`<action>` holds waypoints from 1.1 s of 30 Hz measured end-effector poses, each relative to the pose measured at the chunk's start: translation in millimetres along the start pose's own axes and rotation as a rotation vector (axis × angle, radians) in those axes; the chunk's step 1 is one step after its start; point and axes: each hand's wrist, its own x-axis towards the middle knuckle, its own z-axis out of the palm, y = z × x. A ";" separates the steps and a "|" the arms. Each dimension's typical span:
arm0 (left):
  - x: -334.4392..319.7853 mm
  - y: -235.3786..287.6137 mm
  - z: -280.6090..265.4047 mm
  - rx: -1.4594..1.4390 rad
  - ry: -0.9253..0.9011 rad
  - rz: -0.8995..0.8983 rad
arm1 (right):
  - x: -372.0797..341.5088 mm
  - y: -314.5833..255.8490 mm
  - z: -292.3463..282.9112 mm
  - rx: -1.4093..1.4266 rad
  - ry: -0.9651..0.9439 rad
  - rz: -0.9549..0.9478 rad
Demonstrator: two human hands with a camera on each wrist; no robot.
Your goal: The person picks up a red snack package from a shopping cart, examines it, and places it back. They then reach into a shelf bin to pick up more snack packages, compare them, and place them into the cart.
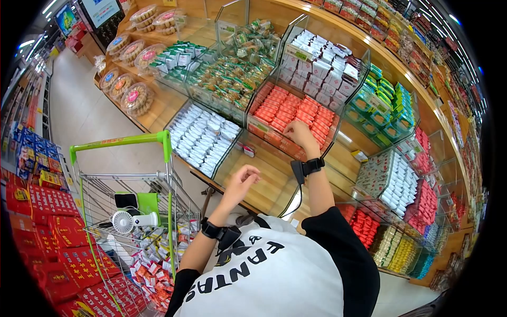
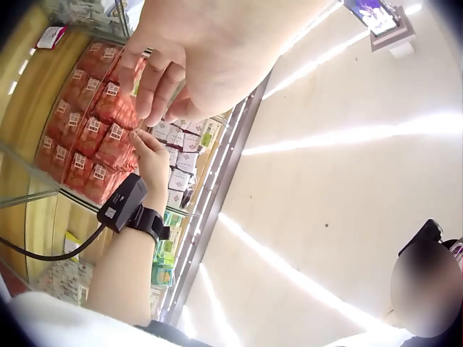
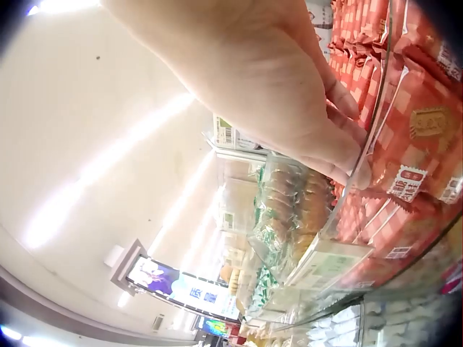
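My right hand (image 1: 302, 135) reaches over the front of a clear bin (image 1: 274, 141) of red biscuit packets (image 1: 280, 105). In the right wrist view its thumb and fingers pinch at the edge of a red biscuit packet (image 3: 416, 134) in the front row, with the fingertips partly hidden. The left wrist view shows those fingertips at the packet's corner. My left hand (image 1: 240, 185) hovers over the wooden shelf in front of the bin, fingers loosely bent, holding nothing. Both wrists wear black straps with cameras.
A bin of white packets (image 1: 203, 134) stands left of the bare wooden shelf (image 1: 259, 177). Behind are bins of green-and-gold sweets (image 1: 232, 74) and white boxed-looking packets (image 1: 317, 66). A green-handled cart (image 1: 121, 140) holding loose packets and a small white fan (image 1: 124, 222) stands at left.
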 end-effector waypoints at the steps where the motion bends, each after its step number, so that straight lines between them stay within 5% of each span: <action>1: -0.1 -1.2 -1.9 -0.006 0.004 0.007 | 2.0 3.1 1.2 -0.001 -0.004 -0.010; 8: -5.3 -0.3 -10.2 -0.035 0.006 -0.003 | 5.3 20.1 2.5 -0.116 -0.024 -0.131; 18: -8.9 0.2 -10.0 -0.047 0.020 -0.004 | 9.6 7.6 -5.9 -0.085 -0.151 -0.024; 33: -13.4 -0.3 -14.6 -0.031 0.021 -0.022 | -5.1 3.1 2.4 -0.189 0.055 0.095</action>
